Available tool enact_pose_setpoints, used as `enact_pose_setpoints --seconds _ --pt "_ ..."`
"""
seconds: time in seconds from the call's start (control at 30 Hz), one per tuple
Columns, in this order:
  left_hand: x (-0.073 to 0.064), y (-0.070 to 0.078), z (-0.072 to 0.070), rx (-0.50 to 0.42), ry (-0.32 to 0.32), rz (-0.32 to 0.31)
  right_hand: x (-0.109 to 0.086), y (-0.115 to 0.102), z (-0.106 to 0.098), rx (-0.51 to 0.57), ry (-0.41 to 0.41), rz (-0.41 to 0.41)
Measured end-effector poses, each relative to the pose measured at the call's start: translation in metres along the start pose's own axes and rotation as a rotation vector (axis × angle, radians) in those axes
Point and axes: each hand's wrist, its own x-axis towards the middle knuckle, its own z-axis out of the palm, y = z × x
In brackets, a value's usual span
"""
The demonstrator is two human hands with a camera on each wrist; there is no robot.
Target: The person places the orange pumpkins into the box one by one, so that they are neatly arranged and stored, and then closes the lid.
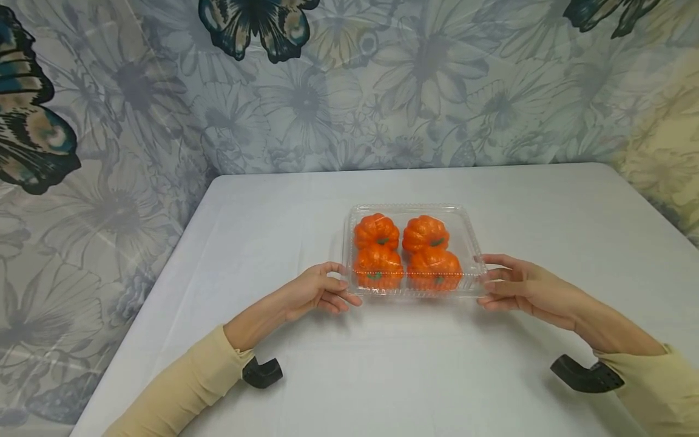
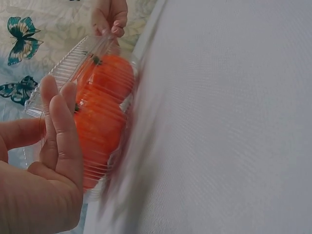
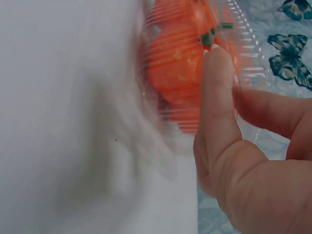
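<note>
A clear plastic clamshell container (image 1: 463,233) holds several small orange pumpkins (image 1: 378,230) with green stems, set in two rows. My left hand (image 1: 319,291) grips the container's left side near the front corner, some fingers reaching below it. At the opposite side, my right hand (image 1: 524,288) pinches the right edge between thumb and fingers. Ribbed plastic walls (image 2: 66,68) show in the left wrist view, with the pumpkins behind them. The right wrist view shows a pumpkin (image 3: 173,63) beside my fingers. The lid appears closed over the pumpkins.
A white cloth covers the table (image 1: 382,370) under the container. Behind it hangs a flowered backdrop (image 1: 349,109) with butterflies. A black wrist mount (image 1: 262,372) sits at my left sleeve, and another black mount (image 1: 587,373) at my right.
</note>
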Motion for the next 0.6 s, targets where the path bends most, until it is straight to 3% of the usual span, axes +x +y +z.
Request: enact_pose_setpoints --seconds 0.3,0.6 --pt "-0.001 -0.0033 0.0044 0.006 0.042 0.01 0.0007 -0.0066 0.0071 -0.095 0.093 0.044" --pt "0.0003 -0.005 0.0016 0.026 0.051 -0.038 -0.0001 -0.0047 0.0021 -0.107 0.073 0.063"
